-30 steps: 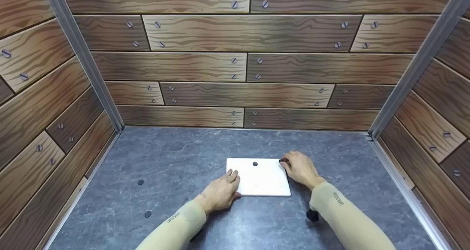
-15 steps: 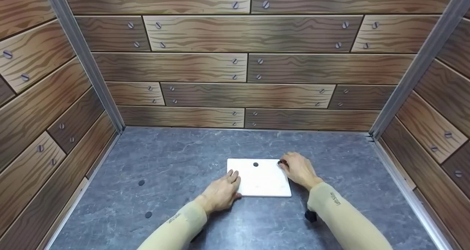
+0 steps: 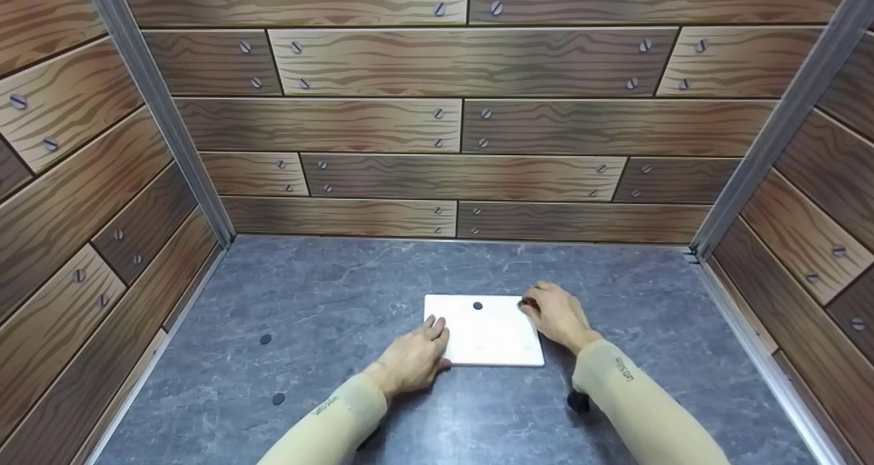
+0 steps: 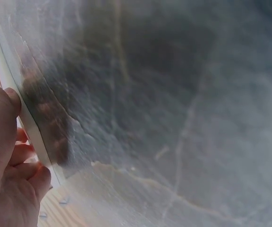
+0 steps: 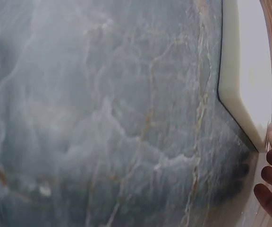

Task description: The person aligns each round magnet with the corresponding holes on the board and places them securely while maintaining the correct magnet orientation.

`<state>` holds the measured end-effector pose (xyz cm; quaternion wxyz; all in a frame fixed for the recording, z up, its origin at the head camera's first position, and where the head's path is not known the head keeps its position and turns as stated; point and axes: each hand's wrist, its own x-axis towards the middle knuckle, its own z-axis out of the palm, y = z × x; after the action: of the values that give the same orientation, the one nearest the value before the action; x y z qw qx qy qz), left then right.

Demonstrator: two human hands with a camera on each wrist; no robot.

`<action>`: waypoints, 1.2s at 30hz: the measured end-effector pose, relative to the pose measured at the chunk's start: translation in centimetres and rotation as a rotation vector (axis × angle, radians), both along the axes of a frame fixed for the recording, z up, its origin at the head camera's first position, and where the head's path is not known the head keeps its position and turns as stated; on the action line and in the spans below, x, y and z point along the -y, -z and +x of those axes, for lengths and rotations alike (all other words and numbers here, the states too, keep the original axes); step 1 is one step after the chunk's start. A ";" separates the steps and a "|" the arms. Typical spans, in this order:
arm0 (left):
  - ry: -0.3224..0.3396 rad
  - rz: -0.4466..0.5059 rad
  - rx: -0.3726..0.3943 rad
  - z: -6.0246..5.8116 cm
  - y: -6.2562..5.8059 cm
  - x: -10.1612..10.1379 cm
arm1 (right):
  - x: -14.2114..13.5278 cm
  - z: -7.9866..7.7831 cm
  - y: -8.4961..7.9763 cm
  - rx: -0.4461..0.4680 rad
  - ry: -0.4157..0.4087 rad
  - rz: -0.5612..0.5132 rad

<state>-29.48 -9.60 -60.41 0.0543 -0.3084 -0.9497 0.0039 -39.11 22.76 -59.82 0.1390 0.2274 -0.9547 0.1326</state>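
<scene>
Gry tabletop [image 3: 341,274], wht board [image 3: 495,335], 2 blk discs [image 3: 265,339]

One white board [image 3: 488,335]; two hands [image 3: 410,359] [image 3: 558,317]; two sleeves [image 3: 334,417] [image 3: 638,397]; four dark discs [image 3: 478,306] [image 3: 265,339] [image 3: 278,399] [image 3: 522,304], one partly hidden.

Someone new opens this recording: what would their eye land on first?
Probably the bright white board on the gray table, with a black disc near its far edge. Next, the hands: the left hand at the board's left side, the right hand at its far right corner. Behind them stands the boldly wood-patterned back wall.
</scene>
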 end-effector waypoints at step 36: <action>-0.027 0.042 -0.006 0.2 -0.1 -0.3 | -4.7 2.0 -2.1 0.159 0.140 -0.073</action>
<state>-29.33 -9.34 -60.35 0.0633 -0.2944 -0.9535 -0.0145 -37.14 27.43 -57.76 0.0800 0.1440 -0.9707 0.1750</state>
